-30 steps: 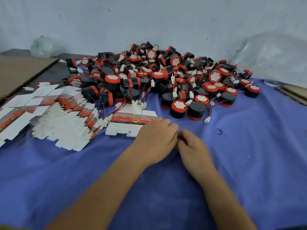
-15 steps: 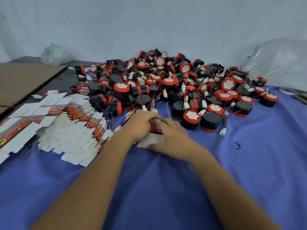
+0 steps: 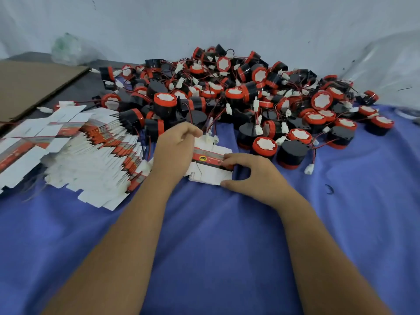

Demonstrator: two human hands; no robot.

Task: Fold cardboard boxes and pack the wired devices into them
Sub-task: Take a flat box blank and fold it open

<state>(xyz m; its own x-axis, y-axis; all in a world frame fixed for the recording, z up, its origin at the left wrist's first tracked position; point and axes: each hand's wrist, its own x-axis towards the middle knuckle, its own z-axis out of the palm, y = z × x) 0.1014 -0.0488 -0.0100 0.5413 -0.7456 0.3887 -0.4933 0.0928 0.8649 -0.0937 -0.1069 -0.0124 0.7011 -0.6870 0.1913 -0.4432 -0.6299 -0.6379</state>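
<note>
- since half a second ago both hands have spread apart, uncovering the flat white cardboard box blank with a red and black printed band (image 3: 210,165) that they had been covering.
- left hand (image 3: 175,153) holds the blank's left edge, fingers curled over its far corner.
- right hand (image 3: 252,173) pinches the blank's right end, fingertips on the printed band and thumb at the near corner.
- the blank lies on the blue cloth covering the table (image 3: 227,246), just in front of the pile of round black devices with red caps and red wires (image 3: 250,96).
- a fanned stack of flat white and red box blanks (image 3: 91,153) lies to the left, beside the left forearm.
- a brown cardboard sheet (image 3: 29,85) sits at far left.
</note>
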